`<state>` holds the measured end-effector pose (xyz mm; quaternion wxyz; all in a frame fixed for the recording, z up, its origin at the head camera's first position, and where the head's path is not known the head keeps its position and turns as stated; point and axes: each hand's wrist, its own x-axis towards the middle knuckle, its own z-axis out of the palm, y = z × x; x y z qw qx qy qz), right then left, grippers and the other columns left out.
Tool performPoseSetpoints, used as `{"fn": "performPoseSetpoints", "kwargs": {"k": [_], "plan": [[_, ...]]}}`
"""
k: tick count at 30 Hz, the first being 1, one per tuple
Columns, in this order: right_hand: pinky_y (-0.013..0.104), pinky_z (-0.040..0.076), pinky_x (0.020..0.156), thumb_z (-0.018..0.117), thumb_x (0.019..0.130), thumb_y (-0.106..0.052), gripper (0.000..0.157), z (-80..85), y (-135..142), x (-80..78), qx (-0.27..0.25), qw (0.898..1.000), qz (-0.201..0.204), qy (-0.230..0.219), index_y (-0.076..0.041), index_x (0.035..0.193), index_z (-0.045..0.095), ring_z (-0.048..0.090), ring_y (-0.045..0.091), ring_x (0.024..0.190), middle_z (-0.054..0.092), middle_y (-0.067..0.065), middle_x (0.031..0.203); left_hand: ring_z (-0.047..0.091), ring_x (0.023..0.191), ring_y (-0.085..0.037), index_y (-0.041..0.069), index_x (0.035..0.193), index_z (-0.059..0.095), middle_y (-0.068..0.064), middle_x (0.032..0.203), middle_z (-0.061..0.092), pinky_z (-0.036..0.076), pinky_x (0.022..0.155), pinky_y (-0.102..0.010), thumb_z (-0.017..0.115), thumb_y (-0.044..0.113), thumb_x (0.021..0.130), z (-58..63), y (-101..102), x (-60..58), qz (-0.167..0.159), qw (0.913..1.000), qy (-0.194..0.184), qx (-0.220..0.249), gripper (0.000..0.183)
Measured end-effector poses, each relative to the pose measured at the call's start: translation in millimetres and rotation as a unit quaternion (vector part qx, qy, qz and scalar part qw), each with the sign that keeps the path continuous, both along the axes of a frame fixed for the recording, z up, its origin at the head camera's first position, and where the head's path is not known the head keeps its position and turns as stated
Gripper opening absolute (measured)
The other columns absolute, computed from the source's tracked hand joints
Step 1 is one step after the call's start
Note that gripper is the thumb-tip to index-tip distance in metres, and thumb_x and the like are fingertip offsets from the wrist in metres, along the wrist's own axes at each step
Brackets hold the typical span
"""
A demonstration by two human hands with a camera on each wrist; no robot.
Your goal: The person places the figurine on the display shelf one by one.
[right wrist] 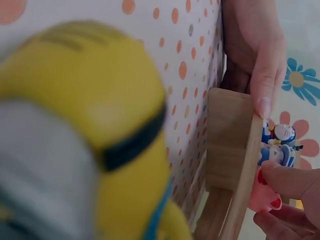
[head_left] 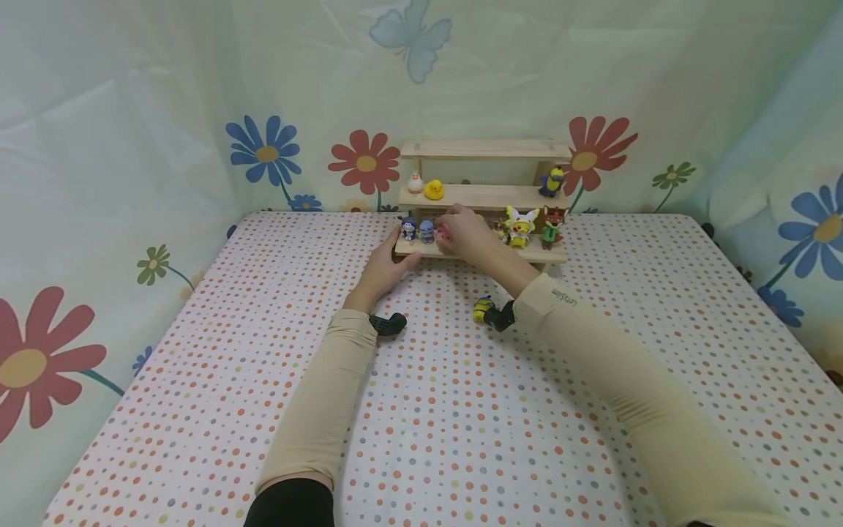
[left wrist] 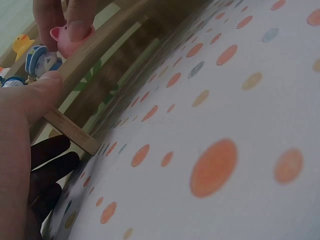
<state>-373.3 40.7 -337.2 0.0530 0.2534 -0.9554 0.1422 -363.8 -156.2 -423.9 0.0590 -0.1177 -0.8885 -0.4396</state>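
At the left end of a wooden tiered shelf (head_left: pixel 484 195), my left hand (head_left: pixel 382 269) holds the lowest tier, its thumb on the front edge and its fingers down by the side. My right hand (head_left: pixel 469 233) pinches a pink pig figurine (left wrist: pixel 70 41) at the lowest tier. Left of the pig stand a blue-capped figurine (head_left: pixel 426 231) and a dark blue and white figurine (head_left: pixel 408 228). In the right wrist view, thumb and fingers are on the pig's sides. Its underside is hidden, so whether it touches the board cannot be told.
Right on the lowest tier stand a yellow figurine with white ears (head_left: pixel 520 227) and a fox figurine (head_left: pixel 552 228). The middle tier bears a white bird (head_left: pixel 415 183), a yellow duck (head_left: pixel 434 190) and a blue-yellow figurine (head_left: pixel 552 181). A Minion figurine (head_left: pixel 484 308) is on the dotted tabletop (head_left: pixel 454 410).
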Motion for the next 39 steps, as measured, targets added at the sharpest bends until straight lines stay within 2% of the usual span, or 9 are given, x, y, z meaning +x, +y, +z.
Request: {"fn": "performPoseSetpoints", "kwargs": {"k": [11,18,24,28,31,35,37,39], "plan": [[0.043,0.048,0.094,0.058,0.092,-0.015,0.035,-3.1,-1.1,-2.7,-0.002,1.0,0.006,-0.005,-0.002,0.124,0.061,0.056,0.03,0.107,0.055,0.016,0.126,0.026,0.144,-0.024,0.011,0.154,0.014,-0.007,0.158,0.023,0.024,0.117,-0.038,0.056,0.052,0.091,1.2,0.5,0.4,0.004,1.0,-0.002,-0.008,0.086],[0.046,0.046,0.096,0.063,0.089,-0.016,0.037,-0.1,1.2,1.6,-0.007,1.0,0.005,0.0,-0.004,0.124,0.061,0.055,0.032,0.112,0.056,0.017,0.126,0.025,0.144,-0.024,0.01,0.154,0.015,-0.008,0.158,0.023,0.023,0.117,-0.039,0.056,0.053,0.09,1.2,-0.4,0.3,0.006,1.0,0.002,-0.006,0.087],[0.049,0.046,0.096,0.067,0.089,-0.021,0.045,8.4,12.0,22.8,0.004,1.0,0.003,0.015,-0.002,0.128,0.058,0.054,0.034,0.115,0.053,0.019,0.129,0.025,0.144,-0.024,0.01,0.154,0.014,-0.008,0.158,0.023,0.024,0.117,-0.039,0.055,0.058,0.089,-1.3,-0.3,-1.2,0.004,0.9999,0.004,-0.013,0.09],[0.044,0.05,0.09,0.068,0.089,-0.02,0.05,13.4,27.6,47.0,0.024,0.999,0.023,-0.016,-0.002,0.133,0.054,0.058,0.032,0.109,0.054,0.019,0.128,0.024,0.145,-0.025,0.012,0.154,0.014,-0.008,0.158,0.022,0.023,0.117,-0.04,0.054,0.062,0.087,-2.2,0.0,-1.5,0.008,0.9998,-0.002,-0.016,0.093],[0.041,0.052,0.087,0.069,0.088,-0.019,0.049,15.3,40.2,63.3,0.075,0.991,0.085,-0.076,-0.005,0.133,0.055,0.061,0.029,0.105,0.059,0.017,0.124,0.023,0.145,-0.025,0.014,0.154,0.013,-0.007,0.159,0.021,0.022,0.118,-0.04,0.054,0.063,0.086,-1.3,-0.9,-1.6,0.017,0.9997,-0.007,-0.017,0.093],[0.044,0.048,0.094,0.069,0.088,-0.019,0.054,13.6,53.3,76.3,0.144,0.959,0.165,-0.179,-0.01,0.138,0.051,0.056,0.029,0.116,0.056,0.015,0.132,0.023,0.145,-0.024,0.014,0.154,0.013,-0.006,0.159,0.021,0.021,0.118,-0.039,0.054,0.063,0.087,-0.4,-1.4,-0.8,0.022,0.9996,-0.007,-0.017,0.092],[0.047,0.045,0.099,0.069,0.088,-0.018,0.056,12.4,57.8,79.8,0.156,0.949,0.178,-0.21,-0.012,0.14,0.048,0.051,0.031,0.123,0.051,0.015,0.137,0.022,0.145,-0.024,0.014,0.154,0.013,-0.006,0.159,0.02,0.021,0.118,-0.039,0.053,0.063,0.086,-0.6,-0.7,-0.5,0.018,0.9997,-0.008,-0.015,0.093],[0.05,0.042,0.102,0.069,0.088,-0.018,0.058,11.1,61.7,81.7,0.161,0.946,0.175,-0.22,-0.015,0.141,0.047,0.046,0.032,0.129,0.047,0.015,0.141,0.022,0.146,-0.024,0.013,0.154,0.012,-0.007,0.159,0.02,0.021,0.118,-0.039,0.053,0.064,0.086,-0.6,0.5,-0.5,0.011,0.9998,-0.011,-0.015,0.094]]}}
